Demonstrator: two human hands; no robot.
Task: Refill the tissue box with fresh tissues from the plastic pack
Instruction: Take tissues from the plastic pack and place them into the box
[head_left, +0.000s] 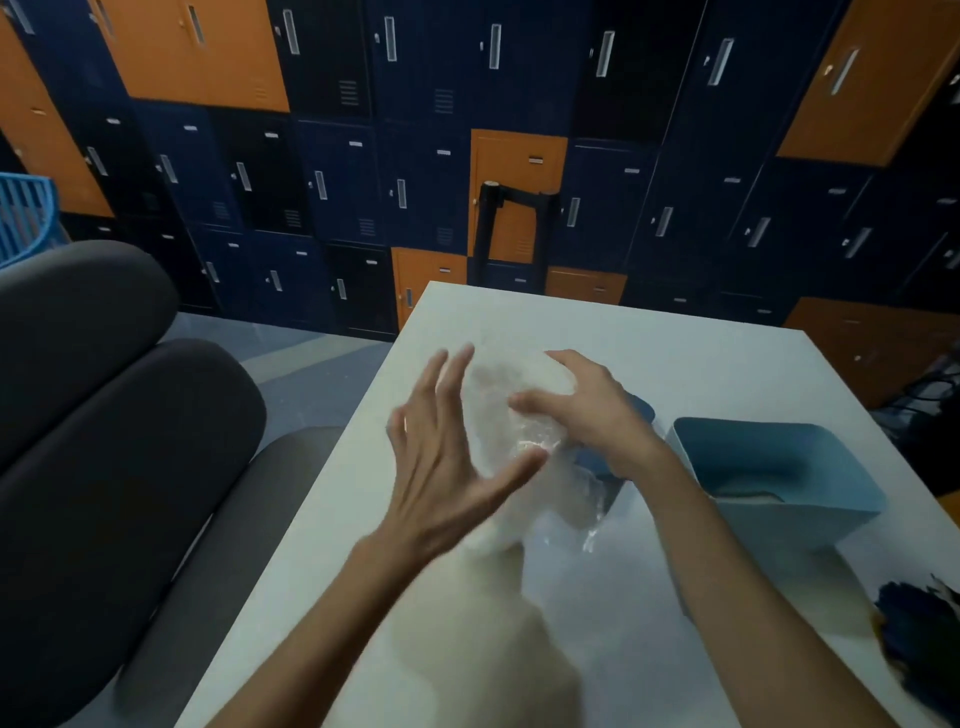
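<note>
A clear plastic pack of white tissues (511, 410) is held up above the white table (675, 353), blurred by motion. My right hand (592, 410) grips the pack from the right, fingers curled over its top. My left hand (447, 457) is at the pack's left side with straight, spread fingers, the thumb touching its lower edge. A blue tissue box (769, 467) stands open on the table to the right, with something pale at its bottom. A second blue piece (636, 410), perhaps the box's lid, lies behind my right hand, mostly hidden.
A blurred white mass (483, 639) lies at the table's near edge below my hands. A dark blue bundle (919, 634) sits at the table's right edge. Grey cushioned seats (104, 415) stand to the left. Blue and orange lockers (415, 156) fill the back wall.
</note>
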